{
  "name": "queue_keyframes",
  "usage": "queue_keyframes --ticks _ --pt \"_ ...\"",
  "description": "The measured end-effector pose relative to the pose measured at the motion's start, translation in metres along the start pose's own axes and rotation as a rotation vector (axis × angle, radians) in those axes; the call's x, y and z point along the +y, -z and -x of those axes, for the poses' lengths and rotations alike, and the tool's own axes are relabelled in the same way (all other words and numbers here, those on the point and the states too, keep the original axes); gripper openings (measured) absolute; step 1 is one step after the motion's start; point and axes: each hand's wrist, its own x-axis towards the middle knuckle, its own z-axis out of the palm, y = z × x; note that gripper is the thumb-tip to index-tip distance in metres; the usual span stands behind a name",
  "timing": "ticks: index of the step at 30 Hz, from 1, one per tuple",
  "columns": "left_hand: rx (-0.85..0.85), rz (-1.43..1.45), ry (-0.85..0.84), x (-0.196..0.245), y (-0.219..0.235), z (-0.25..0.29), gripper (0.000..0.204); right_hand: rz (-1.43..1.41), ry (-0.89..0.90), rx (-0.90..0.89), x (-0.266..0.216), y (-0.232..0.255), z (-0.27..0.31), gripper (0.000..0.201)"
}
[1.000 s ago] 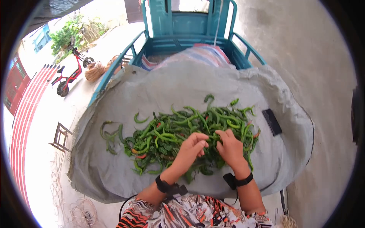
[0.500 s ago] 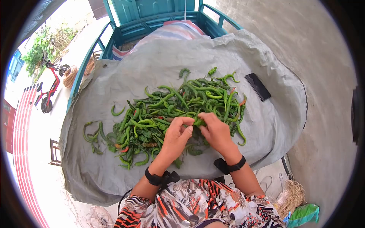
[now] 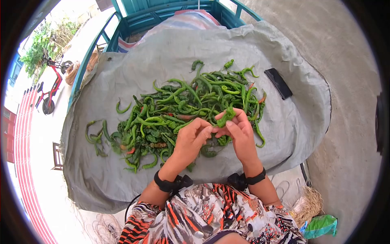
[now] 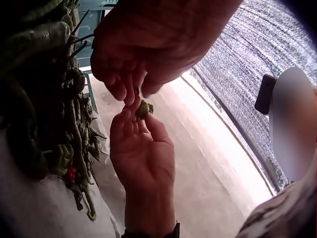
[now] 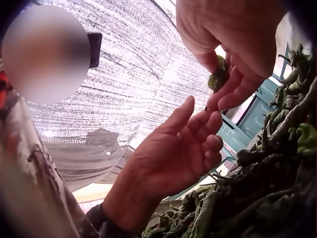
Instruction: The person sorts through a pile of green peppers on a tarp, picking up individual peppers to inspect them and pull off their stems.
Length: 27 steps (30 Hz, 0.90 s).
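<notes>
My right hand (image 3: 243, 138) pinches a small crinkled green pepper (image 3: 226, 117) between thumb and fingers, held up over the near side of a pepper pile (image 3: 156, 120). Close on its left is my left hand (image 3: 187, 140), whose fingertips meet the right fingers just below the pepper. In the right wrist view the left thumb (image 5: 179, 115) stands away from its loosely bent fingers. The pile is mostly long, curled green peppers, with a few red ones among them. Part of it is hidden behind both hands.
A grey cloth (image 3: 239, 49) lies under the peppers, with a black phone (image 3: 278, 83) on its right side. Behind is a teal cart bed (image 3: 150, 14) with striped sheeting. A red scooter (image 3: 50, 89) stands at left; straw (image 3: 312, 203) and a green bag (image 3: 321, 227) lie lower right.
The view has tipped downward. From bending over the pile, my right hand has turned palm up and raised a green pepper into sight. My left hand stays close beside it.
</notes>
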Motion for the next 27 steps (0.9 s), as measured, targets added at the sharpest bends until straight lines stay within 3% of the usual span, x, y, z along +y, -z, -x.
queue_keyframes --ticks 4,7,10,14,15,18,21,27 --pt "0.064 -0.014 0.024 0.010 0.005 0.002 0.020 0.029 -0.055 -0.038 -0.004 0.005 0.001 0.031" --pt "0.172 0.033 -0.004 0.012 0.014 -0.002 0.020 0.211 -0.064 0.011 -0.006 0.011 -0.002 0.030" --pt "0.264 0.088 -0.021 0.016 0.029 -0.008 0.021 0.683 0.077 0.150 -0.010 0.016 -0.016 0.029" --pt "0.412 0.104 -0.036 0.015 0.041 -0.020 0.031 1.328 0.530 0.168 -0.011 0.024 -0.049 0.037" --pt "0.403 0.080 -0.018 0.012 0.043 -0.020 0.044 1.370 0.574 0.159 -0.008 0.025 -0.056 0.041" --pt "0.280 0.077 0.047 0.007 0.043 -0.015 0.042 1.617 0.468 0.042 0.007 0.040 -0.070 0.041" --pt "0.127 0.113 0.073 0.001 0.040 -0.011 0.034 1.717 0.431 -0.006 0.007 0.040 -0.071 0.038" --pt "0.071 0.109 0.014 -0.007 0.028 -0.010 0.029 1.177 0.378 -0.075 -0.026 0.012 -0.038 0.027"
